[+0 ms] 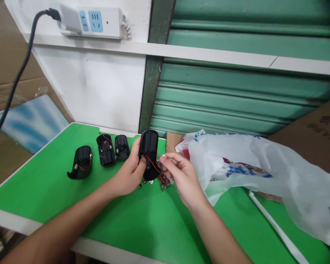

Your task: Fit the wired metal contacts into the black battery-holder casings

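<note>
Green tabletop (143,220); black casing (149,142) in left grip (130,172).

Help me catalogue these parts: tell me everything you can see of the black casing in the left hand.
The black casing is a long, round-ended shell that looks like plastic, with lengthwise channels in its upper part. Its hollow side faces the camera, held roughly upright over the green tabletop. The left hand grips its left side, thumb over the inside. A thin red wire curves across its lower part toward the right hand.
</note>
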`<state>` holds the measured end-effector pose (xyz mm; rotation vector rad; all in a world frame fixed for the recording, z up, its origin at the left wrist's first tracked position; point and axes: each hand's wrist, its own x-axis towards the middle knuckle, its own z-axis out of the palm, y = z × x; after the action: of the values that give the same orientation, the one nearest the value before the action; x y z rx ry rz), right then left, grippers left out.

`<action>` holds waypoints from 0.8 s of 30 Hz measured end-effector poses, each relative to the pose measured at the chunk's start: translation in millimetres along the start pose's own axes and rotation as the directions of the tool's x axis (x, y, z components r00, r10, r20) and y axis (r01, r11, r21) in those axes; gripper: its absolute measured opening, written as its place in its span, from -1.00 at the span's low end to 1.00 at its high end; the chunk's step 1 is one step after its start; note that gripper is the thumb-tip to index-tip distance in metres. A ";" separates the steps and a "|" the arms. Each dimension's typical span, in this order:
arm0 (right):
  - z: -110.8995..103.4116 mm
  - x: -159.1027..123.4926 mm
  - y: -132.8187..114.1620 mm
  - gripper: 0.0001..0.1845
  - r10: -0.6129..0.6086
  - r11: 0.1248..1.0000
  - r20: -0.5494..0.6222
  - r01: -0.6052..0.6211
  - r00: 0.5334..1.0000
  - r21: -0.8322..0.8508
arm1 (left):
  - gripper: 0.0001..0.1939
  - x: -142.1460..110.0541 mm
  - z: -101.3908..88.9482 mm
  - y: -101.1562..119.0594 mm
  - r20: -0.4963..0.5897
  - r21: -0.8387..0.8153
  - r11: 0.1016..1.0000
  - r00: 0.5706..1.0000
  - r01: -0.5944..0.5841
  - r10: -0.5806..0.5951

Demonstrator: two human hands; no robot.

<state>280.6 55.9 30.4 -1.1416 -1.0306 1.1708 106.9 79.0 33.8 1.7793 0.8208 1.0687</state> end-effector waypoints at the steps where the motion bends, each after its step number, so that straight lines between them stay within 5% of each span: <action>1: -0.1 -0.3 0.9 -0.63 -0.093 0.994 -0.019 0.092 0.995 -0.062 | -0.33 0.0 0.0 0.2 0.001 0.041 0.999 1.000 -0.007 0.007; 7: 1.8 -5.4 4.9 -0.81 -0.491 0.809 0.034 0.471 0.870 -0.352 | -0.33 0.3 0.4 0.1 0.042 0.110 0.994 0.999 0.026 -0.031; 15: 3.2 -8.2 11.4 -0.89 -0.560 0.715 0.031 0.502 0.828 -0.487 | -0.32 -1.6 1.7 -1.9 0.119 0.088 0.995 0.991 0.045 -0.055; 20: 3.4 -10.2 4.4 -0.87 -0.715 0.421 0.214 0.654 0.665 -0.629 | -0.30 -2.5 2.4 -0.6 0.145 0.108 0.994 0.989 0.010 -0.026; 24: 3.4 -10.4 5.1 -0.82 -0.760 0.310 0.282 0.707 0.586 -0.635 | -0.28 -5.1 4.5 -1.4 0.147 0.142 0.990 0.989 0.003 -0.024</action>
<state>275.3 46.1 25.6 -1.0153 -1.7779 -0.0849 108.7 73.6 29.8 1.9439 0.8328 0.8759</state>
